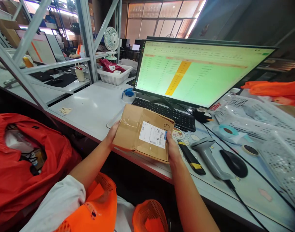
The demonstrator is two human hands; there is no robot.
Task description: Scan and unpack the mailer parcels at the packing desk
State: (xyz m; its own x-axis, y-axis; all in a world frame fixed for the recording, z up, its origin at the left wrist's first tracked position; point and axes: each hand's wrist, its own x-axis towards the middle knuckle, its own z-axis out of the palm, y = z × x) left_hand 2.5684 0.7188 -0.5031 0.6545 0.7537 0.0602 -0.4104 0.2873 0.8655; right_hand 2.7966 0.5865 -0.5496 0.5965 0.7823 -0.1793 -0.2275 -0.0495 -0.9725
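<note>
Between my two hands is a brown cardboard box [130, 125], held tilted over the front edge of the table [89, 103]. A white shipping label with barcodes [152, 135] is stuck on its upper face, and a handwritten mark shows near its right end. My left hand [113, 133] grips the box's left side. My right hand [172, 146] holds its right end, thumb beside the label. To the right of that hand lie a black box cutter with yellow parts [191, 158] and a grey barcode scanner [210, 158].
Behind the box stand a keyboard [159, 112] and a large monitor [198, 74]. A black mouse [234, 162], tape rolls and white baskets [278, 145] are at right. A red sack [28, 174] sits at left. Another person [78, 45] is in the background.
</note>
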